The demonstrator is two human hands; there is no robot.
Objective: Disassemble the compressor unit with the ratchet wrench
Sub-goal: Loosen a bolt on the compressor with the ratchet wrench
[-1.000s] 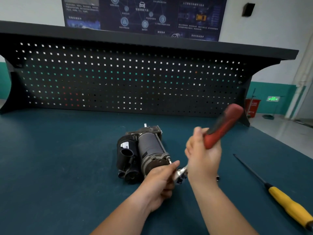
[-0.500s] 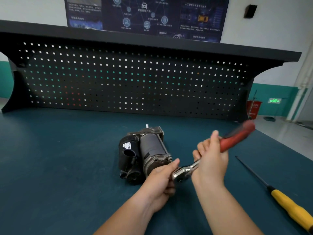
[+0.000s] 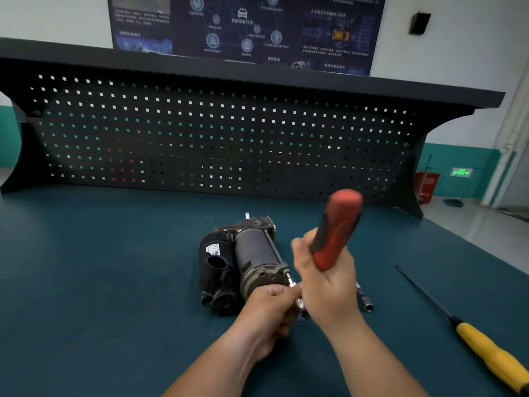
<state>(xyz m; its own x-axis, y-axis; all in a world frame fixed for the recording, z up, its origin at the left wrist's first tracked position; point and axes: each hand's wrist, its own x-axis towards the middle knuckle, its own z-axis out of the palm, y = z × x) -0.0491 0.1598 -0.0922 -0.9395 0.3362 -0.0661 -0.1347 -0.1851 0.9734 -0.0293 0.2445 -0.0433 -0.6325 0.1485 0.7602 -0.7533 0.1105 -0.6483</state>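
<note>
A black pegboard (image 3: pixel 200 133) stood behind the teal counter (image 3: pixel 100 282), and the compressor (image 3: pixel 252 253) lay on its side near the counter's middle, its near end facing the person. It looked like cast metal with a dark plastic housing: probably heavy and stiff enough to stay put under torque. Its round barrel could roll, though, so it would be best braced at the metal end cap rather than the plastic. The right hand (image 3: pixel 329 285) was wrapped round the red grip of the wrench (image 3: pixel 337 230), handle tilted upward. The left hand (image 3: pixel 266 308) had its fingers curled about the wrench's metal head, at a bolt (image 3: pixel 290 279) on the end cap. A yellow screwdriver (image 3: pixel 486 348) lay well apart to the right. A small metal bit (image 3: pixel 363 299) lay just beside the right hand.
</note>
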